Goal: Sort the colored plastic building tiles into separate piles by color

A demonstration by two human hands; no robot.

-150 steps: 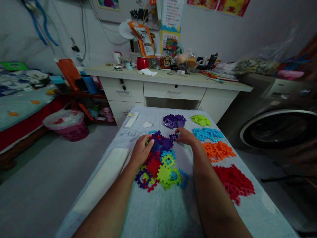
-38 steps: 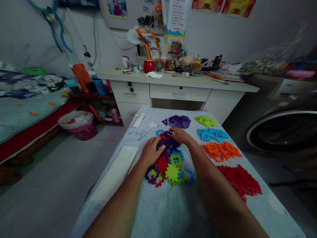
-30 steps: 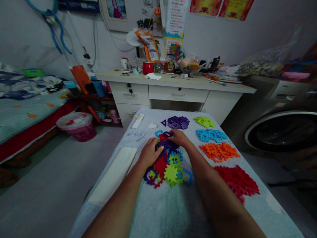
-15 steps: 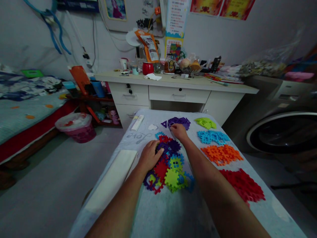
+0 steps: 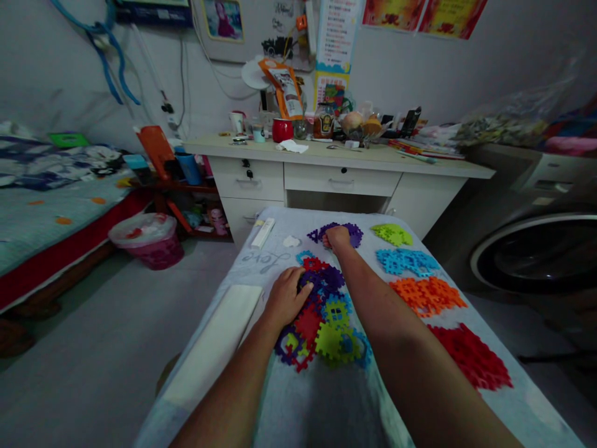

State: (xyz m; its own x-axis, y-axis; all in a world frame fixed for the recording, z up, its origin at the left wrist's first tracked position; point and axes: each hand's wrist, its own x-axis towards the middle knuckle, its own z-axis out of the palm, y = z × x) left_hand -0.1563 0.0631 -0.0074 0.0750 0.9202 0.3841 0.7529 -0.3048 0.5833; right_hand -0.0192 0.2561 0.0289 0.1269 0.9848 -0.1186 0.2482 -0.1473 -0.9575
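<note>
My left hand (image 5: 285,300) rests on the left side of a mixed pile of plastic interlocking pieces (image 5: 308,322), its thumb apart from the fingers and touching purple pieces. The pile holds red, purple, lime and blue toothed pieces. Farther off, my right hand (image 5: 336,237) is closed over the near-left part of a purple group of pieces (image 5: 355,234). Its fingers curl downward, and whatever is in them is hidden. A small purple triangle piece (image 5: 313,234) lies just left of that group.
Separate groups of lime (image 5: 392,234), light blue (image 5: 405,262), orange (image 5: 426,295) and red pieces (image 5: 471,358) line the right side of the cloth-covered table (image 5: 298,407). A long white box (image 5: 214,345) lies along the left edge. Beyond stands a white desk (image 5: 342,179).
My right hand has turned and curled its fingers more at the purple group. My left hand stays on the mixed pile. The whole view has shifted slightly.
</note>
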